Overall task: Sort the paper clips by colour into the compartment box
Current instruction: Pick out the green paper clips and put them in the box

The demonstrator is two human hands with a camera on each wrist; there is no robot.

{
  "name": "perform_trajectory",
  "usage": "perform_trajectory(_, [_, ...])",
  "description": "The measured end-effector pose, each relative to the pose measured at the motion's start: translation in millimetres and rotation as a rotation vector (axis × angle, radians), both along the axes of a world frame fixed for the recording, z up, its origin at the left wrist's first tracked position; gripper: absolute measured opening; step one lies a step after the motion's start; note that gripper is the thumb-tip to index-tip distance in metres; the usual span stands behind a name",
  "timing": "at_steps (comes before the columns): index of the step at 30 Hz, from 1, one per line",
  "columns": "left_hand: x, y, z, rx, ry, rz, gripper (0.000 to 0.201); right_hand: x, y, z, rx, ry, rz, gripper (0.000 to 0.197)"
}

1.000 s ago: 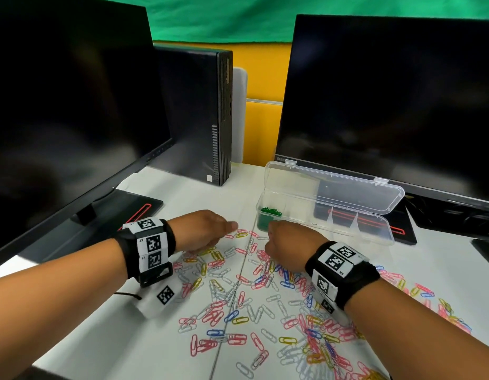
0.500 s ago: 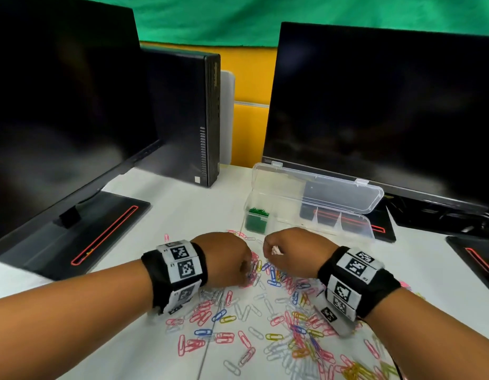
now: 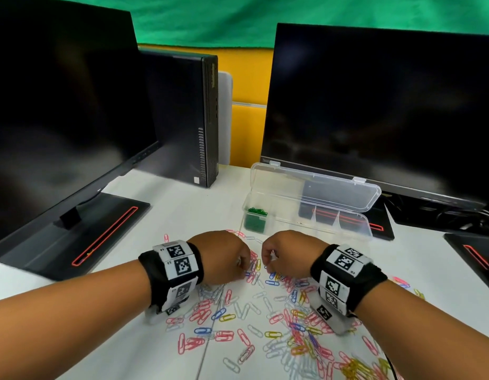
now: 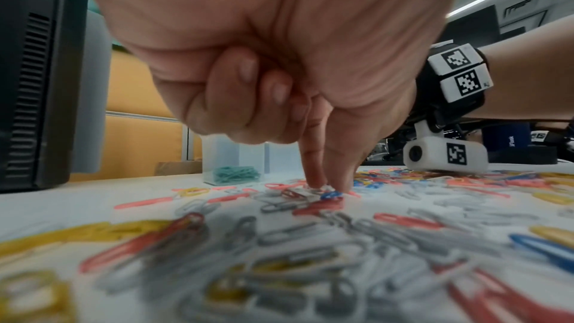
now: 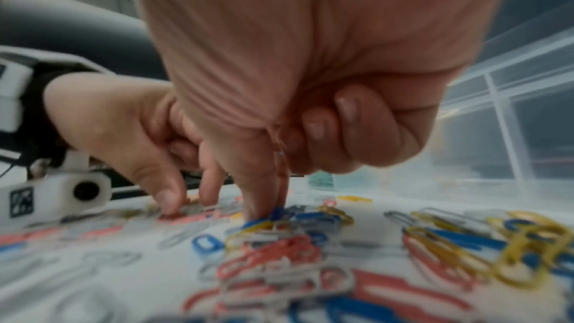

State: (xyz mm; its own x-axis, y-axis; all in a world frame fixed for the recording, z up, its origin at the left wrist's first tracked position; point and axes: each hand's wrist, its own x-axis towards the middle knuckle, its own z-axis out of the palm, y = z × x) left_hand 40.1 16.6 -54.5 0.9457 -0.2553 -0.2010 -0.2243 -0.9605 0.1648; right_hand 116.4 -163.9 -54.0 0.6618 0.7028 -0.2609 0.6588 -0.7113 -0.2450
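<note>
Both our hands are down in the loose paper clips [image 3: 254, 319] spread across the white table [image 3: 183, 212], close together near the far edge of the pile. Left hand [image 3: 220, 257]: wrist view shows index and thumb extended downward, tips narrow and nearly together, touching a small cluster of white, red and blue clips [image 4: 313, 193]; the other three fingers [image 4: 248, 97] are curled into the palm. We can't tell if a clip is actually pinched yet or just touched. Right hand [image 3: 288, 255]: same posture, thumb and index pointed down into a tangle of blue, yellow and white clips [image 5: 289, 220], remaining fingers [image 5: 348, 122] curled in; picture is blurry there, so whether a clip is gripped is not clear. Loose clips are red, pink, blue, yellow and white, scattered from between our wrists down to the near-right edge. The compartment box [image 3: 344, 229] is clear plastic, lid open and tilted back, sitting just beyond our hands in front of the right monitor [image 3: 380, 105]. Green clips [image 3: 256, 212] fill its leftmost compartment; the other compartments show no clips from here. Left monitor [image 3: 59, 105] and a black desktop tower [image 3: 188, 116] stand behind on the left.
</note>
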Motion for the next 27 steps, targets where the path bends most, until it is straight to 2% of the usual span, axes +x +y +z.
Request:
perform_trajectory(3, [0, -9, -5, 0.088, -0.014, 0.004, 0.022, -3, 4, -2, -0.039, -0.019, 0.031, 0.011])
perform_trajectory(6, [4, -10, -9, 0.171, -0.021, 0.004, 0.019, -2, 3, 3, 0.073, -0.007, 0.010, 0.013])
perform_trajectory(8, [5, -8, -11, 0.193, 0.035, 0.029, 0.019, 1, -2, 10, 0.243, 0.101, -0.081, 0.015])
perform_trajectory(10, [3, -8, -9, 0.202, 0.089, 0.049, 0.021, 3, -10, 16, 0.391, 0.288, -0.202, 0.016])
perform_trajectory(11, [3, -7, -6, 0.200, 0.106, 0.063, 0.024, 3, -13, 18, 0.436, 0.369, -0.240, 0.015])
perform_trajectory(13, [4, -2, 2, 0.130, 0.118, 0.106, 0.031, 4, -20, 18, 0.432, 0.392, -0.237, 0.019])
perform_trajectory(16, [5, 9, 18, -0.201, 0.197, 0.238, 0.032, -1, -23, 17, 0.235, 0.218, -0.111, 0.021])
perform_trajectory(18, [4, 18, 26, -0.642, 0.272, 0.421, 0.019, -7, -23, 13, 0.095, 0.103, -0.008, 0.015])
perform_trajectory(20, [0, 27, 31, -1.044, 0.350, 0.601, 0.022, -13, -20, 7, -0.002, 0.035, 0.079, 0.010])
perform_trajectory(22, [-4, 35, 32, -1.189, 0.419, 0.610, 0.025, -17, -15, 3, -0.036, -0.023, 0.141, 0.010])
perform_trajectory(24, [-9, 42, 30, -1.228, 0.445, 0.610, 0.029, -19, -11, 0, -0.036, -0.062, 0.158, 0.009])
perform_trajectory(27, [-17, 51, 26, -1.330, 0.475, 0.620, 0.027, -16, -10, -2, -0.031, 0.003, 0.134, 0.013])
